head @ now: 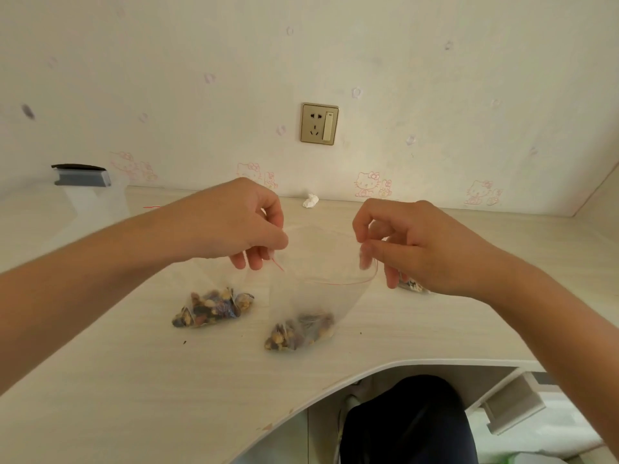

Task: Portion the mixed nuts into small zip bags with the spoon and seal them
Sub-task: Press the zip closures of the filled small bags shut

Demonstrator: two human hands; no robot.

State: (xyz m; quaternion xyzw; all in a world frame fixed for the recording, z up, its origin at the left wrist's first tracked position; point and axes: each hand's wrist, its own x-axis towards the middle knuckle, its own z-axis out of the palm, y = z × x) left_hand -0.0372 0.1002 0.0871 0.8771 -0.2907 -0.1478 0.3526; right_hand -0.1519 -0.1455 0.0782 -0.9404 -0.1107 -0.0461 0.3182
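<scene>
- A clear tub (83, 195) stands far to the left of the bag (318, 296), at the back of the desk (134, 363). What it contains cannot be seen.
- The left bag (211, 304) lies on the desk just to the left of the bag, with nuts inside. It is probably a finished portion put aside, but its seal cannot be seen.
- The left hand (234, 222) is at the upper left corner of the bag. Its thumb and forefinger are clamped on the rim there and the other fingers are curled below.
- The bag hangs between both hands and its bottom touches the desk. Its mouth is open, with the red zip line making a loop. The nuts (301, 331) lie in its lowest corner, so the weight keeps the walls straight for closing.
- A crumpled tissue (310, 200) and a socket (319, 123) are behind the bag, at the wall.
- The right hand (418, 242) pinches the upper right rim of the bag between thumb and forefinger. Holding both ends likely serves to pull the zip flat, so sealing seems the next step.
- The right bag (413, 285) lies to the right of the bag, mostly hidden under the right hand.
- The spoon is not in view.
</scene>
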